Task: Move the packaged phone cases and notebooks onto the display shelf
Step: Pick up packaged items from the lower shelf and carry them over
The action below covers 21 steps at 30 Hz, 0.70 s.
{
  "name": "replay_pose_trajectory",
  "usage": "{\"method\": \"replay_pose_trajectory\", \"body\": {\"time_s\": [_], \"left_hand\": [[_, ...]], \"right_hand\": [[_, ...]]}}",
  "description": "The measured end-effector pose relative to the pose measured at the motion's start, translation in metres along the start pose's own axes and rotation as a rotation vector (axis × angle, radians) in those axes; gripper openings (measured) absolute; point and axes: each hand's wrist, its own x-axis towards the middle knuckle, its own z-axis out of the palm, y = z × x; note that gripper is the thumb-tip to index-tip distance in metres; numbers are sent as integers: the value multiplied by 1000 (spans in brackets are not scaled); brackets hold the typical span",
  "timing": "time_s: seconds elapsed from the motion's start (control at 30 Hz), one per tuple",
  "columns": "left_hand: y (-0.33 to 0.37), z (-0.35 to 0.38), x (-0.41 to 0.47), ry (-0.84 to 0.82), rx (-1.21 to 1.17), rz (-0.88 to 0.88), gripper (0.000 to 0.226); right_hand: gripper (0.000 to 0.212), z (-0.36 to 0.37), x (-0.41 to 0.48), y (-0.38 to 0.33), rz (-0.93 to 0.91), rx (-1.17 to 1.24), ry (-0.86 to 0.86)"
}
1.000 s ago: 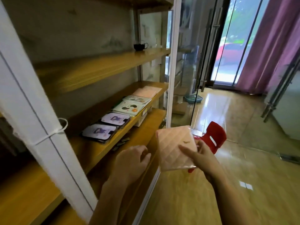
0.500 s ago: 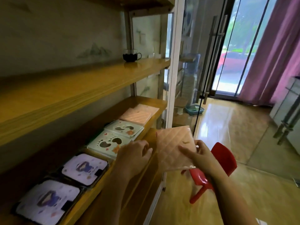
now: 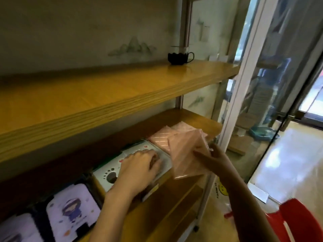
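The right hand (image 3: pixel 215 159) pinches a pink quilted packet (image 3: pixel 187 158), thumb across its face, holding it tilted over the front edge of the display shelf (image 3: pixel 206 124) and just beside the pink packets (image 3: pixel 160 139) already lying there. Half a second ago it hung out in front of the shelf. The left hand (image 3: pixel 138 166) has dropped onto the footprint packet (image 3: pixel 108 177), gripping or merely pressing I cannot tell, so only the set-down and release seem left.
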Motion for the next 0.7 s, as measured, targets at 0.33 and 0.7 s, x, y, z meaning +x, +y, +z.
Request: {"method": "replay_pose_trajectory", "body": {"time_s": [0.33, 0.7], "left_hand": [[12, 21, 56, 148, 154, -323, 28], [15, 30, 36, 207, 184, -583, 29]], "right_hand": [[28, 15, 149, -8, -191, -406, -350], [52, 22, 162, -8, -445, -854, -341]]}}
